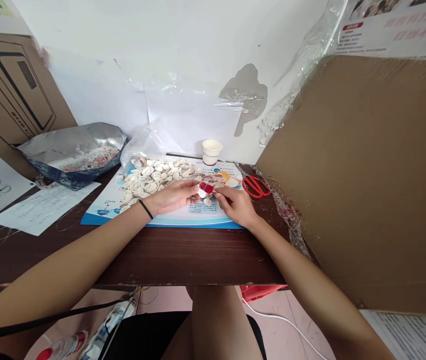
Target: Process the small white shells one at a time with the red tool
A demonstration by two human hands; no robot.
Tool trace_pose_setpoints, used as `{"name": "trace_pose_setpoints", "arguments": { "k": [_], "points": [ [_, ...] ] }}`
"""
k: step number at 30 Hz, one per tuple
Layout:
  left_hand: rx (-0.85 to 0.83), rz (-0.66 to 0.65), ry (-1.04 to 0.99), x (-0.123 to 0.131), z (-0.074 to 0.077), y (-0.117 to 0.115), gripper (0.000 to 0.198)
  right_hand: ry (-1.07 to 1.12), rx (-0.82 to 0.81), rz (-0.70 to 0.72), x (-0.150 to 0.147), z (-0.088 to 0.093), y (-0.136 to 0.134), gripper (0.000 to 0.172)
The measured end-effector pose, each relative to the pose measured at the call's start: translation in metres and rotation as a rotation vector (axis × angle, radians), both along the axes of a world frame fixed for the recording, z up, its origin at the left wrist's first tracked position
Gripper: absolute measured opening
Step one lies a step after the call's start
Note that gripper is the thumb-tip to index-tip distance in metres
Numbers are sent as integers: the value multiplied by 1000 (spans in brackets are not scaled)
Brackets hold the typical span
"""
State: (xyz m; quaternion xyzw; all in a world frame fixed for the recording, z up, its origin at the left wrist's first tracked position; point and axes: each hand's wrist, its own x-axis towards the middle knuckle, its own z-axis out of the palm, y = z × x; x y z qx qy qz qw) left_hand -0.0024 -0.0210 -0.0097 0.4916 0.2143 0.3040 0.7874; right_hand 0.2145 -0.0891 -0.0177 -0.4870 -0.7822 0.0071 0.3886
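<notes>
My left hand (175,196), with a black band at the wrist, has its fingers closed on a small red-and-white piece (206,188) that looks like a shell with glossy red parts. Close at its right side is my right hand (237,204), thumb and fingers pinched together. What lies in that pinch is too small to make out. Behind the left hand spreads a pile of whitish shells (149,181) on a blue-and-white printed sheet (102,200). Several flat pinkish and orange pieces (222,176) lie just behind the hands.
A paper cup (212,152) stands at the back by the wall. Red-handled scissors (255,186) lie on the right, beside a tall cardboard panel (378,180). At left are an opened bag of small coloured bits (85,157) and a paper (44,207) on the dark table (194,255).
</notes>
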Motion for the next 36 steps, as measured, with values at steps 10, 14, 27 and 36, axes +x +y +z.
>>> {"name": "trace_pose_setpoints", "arguments": {
  "k": [10, 14, 27, 36],
  "points": [
    [18, -2, 30, 0, 1, 0, 24, 29, -2, 25, 0, 2, -1, 31],
    [6, -6, 26, 0, 2, -1, 28, 10, -15, -132, 0, 1, 0, 32],
    [-29, -31, -30, -1, -2, -2, 25, -14, -21, -91, 2, 5, -5, 35],
    [-27, -59, 14, -4, 3, -8, 36, -69, 26, -81, 10, -4, -1, 35]
  ]
}}
